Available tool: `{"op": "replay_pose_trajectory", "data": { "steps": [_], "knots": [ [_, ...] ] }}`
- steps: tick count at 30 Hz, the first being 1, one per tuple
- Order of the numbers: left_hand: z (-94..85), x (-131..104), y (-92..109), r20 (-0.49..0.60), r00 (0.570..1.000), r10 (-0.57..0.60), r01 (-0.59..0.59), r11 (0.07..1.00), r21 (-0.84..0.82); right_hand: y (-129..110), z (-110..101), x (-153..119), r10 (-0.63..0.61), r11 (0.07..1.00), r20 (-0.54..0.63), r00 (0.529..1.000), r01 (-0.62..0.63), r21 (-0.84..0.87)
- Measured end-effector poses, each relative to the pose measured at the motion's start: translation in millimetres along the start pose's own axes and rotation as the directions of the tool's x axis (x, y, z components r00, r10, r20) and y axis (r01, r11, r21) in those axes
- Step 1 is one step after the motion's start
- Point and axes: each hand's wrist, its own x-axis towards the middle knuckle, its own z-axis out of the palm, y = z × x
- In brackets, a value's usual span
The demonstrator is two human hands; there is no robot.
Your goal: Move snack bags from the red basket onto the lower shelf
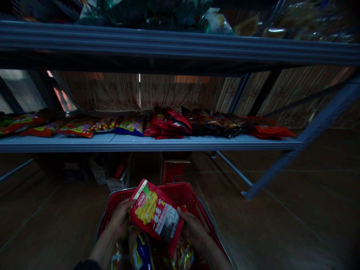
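Between my two hands is a red snack packet (pixel 157 212) with a picture of yellow sticks and white lettering, tilted down to the right. My left hand (pixel 120 217) grips its left edge, and my right hand (pixel 192 227) grips its right edge with the thumb on the front. The packet is held over a red plastic basket (pixel 194 198). Below it in the basket lie several snack bags, among them a blue and yellow bag (pixel 142 249) and a shiny yellow and red bag (pixel 184 255). The packet partly hides them.
A blue-grey metal shelf (pixel 112 147) ahead carries a row of snack packets, including red packets (pixel 171 122) and orange-red packets (pixel 271 129). Another shelf (pixel 157 43) hangs above. Under the rack stand a white carton (pixel 118 183) and a red box (pixel 173 170). The rack's slanting leg (pixel 281 168) is at right.
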Motion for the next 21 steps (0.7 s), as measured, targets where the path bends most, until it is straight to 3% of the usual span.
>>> {"op": "replay_pose_trajectory", "data": {
  "steps": [6, 11, 13, 16, 21],
  "knots": [
    [9.8, -9, 5, 0.074, 0.993, -0.094, 0.111, 0.954, -0.279, -4, -2, 0, -0.028, 0.994, 0.008, 1.000, 0.027, 0.109],
    [17.7, -19, -2, 0.215, 0.974, -0.066, 0.138, 0.929, -0.343, -5, -3, -1, -0.049, 0.995, -0.024, 0.998, 0.051, 0.091],
    [22.6, -21, -11, 0.175, 0.983, -0.060, 0.110, 0.950, -0.293, -4, -3, -1, -0.050, 0.996, -0.014, 0.999, 0.051, 0.069],
    [29.4, -21, -21, 0.021, 1.000, -0.020, 0.024, 0.979, -0.205, -3, -4, -2, -0.044, 0.999, 0.001, 0.999, 0.044, 0.003],
    [31.1, -20, -20, -0.116, 0.993, -0.009, -0.007, 0.990, -0.138, -1, -6, -5, 0.000, 0.997, 0.027, 1.000, 0.002, -0.076]
  ]
}}
